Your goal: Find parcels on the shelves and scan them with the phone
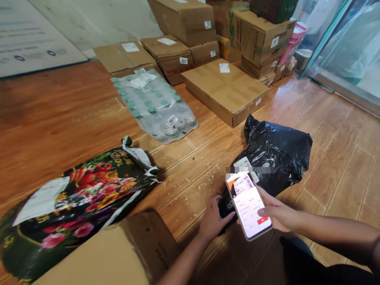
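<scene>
My right hand (pixel 274 211) holds a smartphone (pixel 251 209), its thumb over the lower part of the lit screen. The screen shows a picture of a label above a white panel with a red button. Beneath the phone lies a parcel wrapped in a black plastic bag (pixel 276 150), with a white label (pixel 244 163) partly hidden by the phone. My left hand (pixel 213 219) is at the near corner of this bag, black plastic between its thumb and curled fingers.
A cardboard box (pixel 97 257) sits close at the lower left, beside a flower-printed soil bag (pixel 95 186). Farther off are a shrink-wrapped bottle pack (pixel 154 107), a flat carton (pixel 222 87) and stacked boxes (pixel 184 19). A glass door (pixel 347 51) stands at right.
</scene>
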A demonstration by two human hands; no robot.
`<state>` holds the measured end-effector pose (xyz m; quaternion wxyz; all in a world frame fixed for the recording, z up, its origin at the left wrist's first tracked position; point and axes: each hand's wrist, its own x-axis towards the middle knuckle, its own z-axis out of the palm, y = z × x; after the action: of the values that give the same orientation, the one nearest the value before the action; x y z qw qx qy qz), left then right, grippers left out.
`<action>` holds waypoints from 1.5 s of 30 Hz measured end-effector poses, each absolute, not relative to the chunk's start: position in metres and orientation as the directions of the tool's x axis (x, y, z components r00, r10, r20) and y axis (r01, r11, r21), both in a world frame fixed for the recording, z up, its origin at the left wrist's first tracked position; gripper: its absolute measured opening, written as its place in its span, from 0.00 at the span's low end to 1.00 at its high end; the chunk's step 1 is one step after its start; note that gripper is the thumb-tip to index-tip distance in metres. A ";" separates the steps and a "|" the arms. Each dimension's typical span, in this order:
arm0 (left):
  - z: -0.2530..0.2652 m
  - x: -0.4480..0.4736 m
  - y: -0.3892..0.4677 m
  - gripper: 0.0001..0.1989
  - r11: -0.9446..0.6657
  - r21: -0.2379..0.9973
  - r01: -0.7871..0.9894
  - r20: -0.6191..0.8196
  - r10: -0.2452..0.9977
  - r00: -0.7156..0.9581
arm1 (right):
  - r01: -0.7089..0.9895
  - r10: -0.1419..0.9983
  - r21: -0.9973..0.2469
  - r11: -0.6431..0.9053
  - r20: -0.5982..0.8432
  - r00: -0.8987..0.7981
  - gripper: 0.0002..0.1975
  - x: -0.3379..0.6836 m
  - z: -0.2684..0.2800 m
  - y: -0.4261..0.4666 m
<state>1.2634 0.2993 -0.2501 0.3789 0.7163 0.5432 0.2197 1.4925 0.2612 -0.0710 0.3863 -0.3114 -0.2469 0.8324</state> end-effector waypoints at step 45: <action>-0.192 1.108 0.375 0.21 0.185 0.419 0.889 0.209 0.933 -0.293 | -0.234 0.692 -0.683 -0.692 -0.534 -0.486 0.73 1.533 -0.120 0.223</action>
<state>1.1082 0.3755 -0.1918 0.0468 0.5928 0.7683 0.2369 1.5328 0.2229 -0.1195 0.2831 -0.4204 -0.2720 0.8180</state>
